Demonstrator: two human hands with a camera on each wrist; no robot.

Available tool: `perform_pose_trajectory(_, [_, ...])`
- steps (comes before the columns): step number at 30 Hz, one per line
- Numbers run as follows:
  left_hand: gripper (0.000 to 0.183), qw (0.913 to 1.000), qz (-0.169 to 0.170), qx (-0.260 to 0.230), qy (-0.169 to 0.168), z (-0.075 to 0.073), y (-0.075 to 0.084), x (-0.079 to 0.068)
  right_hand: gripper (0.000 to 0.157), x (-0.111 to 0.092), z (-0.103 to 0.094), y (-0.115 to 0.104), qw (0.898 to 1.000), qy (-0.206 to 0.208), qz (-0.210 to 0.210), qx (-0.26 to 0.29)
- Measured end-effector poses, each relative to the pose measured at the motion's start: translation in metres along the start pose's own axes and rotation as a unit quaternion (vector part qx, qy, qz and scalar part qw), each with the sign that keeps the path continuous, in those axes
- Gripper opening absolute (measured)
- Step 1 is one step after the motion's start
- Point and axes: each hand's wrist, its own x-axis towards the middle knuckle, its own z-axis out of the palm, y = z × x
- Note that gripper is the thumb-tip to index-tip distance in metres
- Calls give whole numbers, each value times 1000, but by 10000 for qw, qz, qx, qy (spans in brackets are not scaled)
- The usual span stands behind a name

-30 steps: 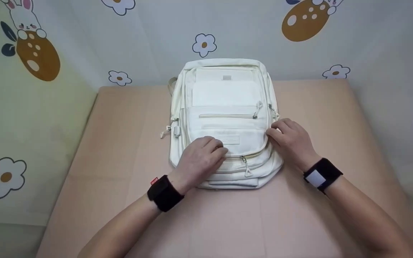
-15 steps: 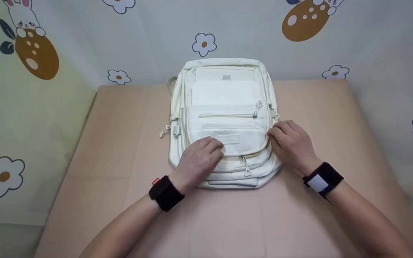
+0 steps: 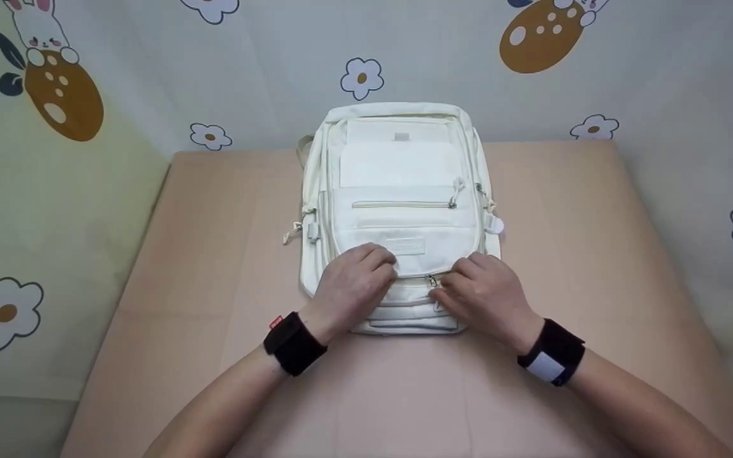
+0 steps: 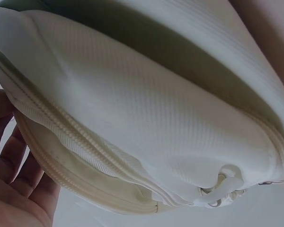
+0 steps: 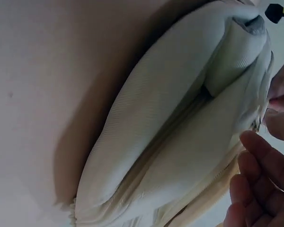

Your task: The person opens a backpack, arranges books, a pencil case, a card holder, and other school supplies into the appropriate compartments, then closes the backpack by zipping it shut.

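A cream backpack (image 3: 404, 165) lies front side up on a table. My left hand (image 3: 355, 286) pinches the edge of its lower front pocket, left of the zipper. In the left wrist view, the fingers (image 4: 28, 184) show beside the pocket's partly parted zipper (image 4: 71, 127). My right hand (image 3: 484, 296) is at the zipper slider (image 3: 431, 280), on the pocket's right half. Its fingers (image 5: 255, 182) bend loosely in the right wrist view, with thumb and forefinger apart near the slider. The white pull tab is mostly hidden by this hand.
The table (image 3: 214, 254) has a plain pinkish-tan cover. Behind and beside it hangs a pale cloth (image 3: 265, 70) printed with flowers and rabbits. Another zipper (image 3: 404, 205) crosses the upper front, and a side buckle (image 3: 314, 233) sits at the left.
My right hand has left the backpack's right side and moved down and left to the zipper slider. The left hand keeps its hold at the pocket edge.
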Motion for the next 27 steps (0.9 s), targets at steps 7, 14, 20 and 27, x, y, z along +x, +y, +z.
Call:
perform_pose_trajectory(7, [10, 10000, -11, -33, -31, 1, 2, 1, 11, 1, 8, -7, 9993, -103, 300, -186])
perform_pose_trajectory(14, [12, 10000, -31, -71, -61, 0, 2, 1, 9, -1, 6, -5, 9991, -251, 261, -231])
perform_pose_trajectory(20, [13, 9999, -13, -80, -59, 0, 2, 1, 13, -4, -3, 4, 9984, -322, 168, -426])
perform_pose_trajectory(27, [14, 9999, 58, 13, 153, 2, 0, -1, 13, -10, -12, 18, 9977, -300, 322, -510])
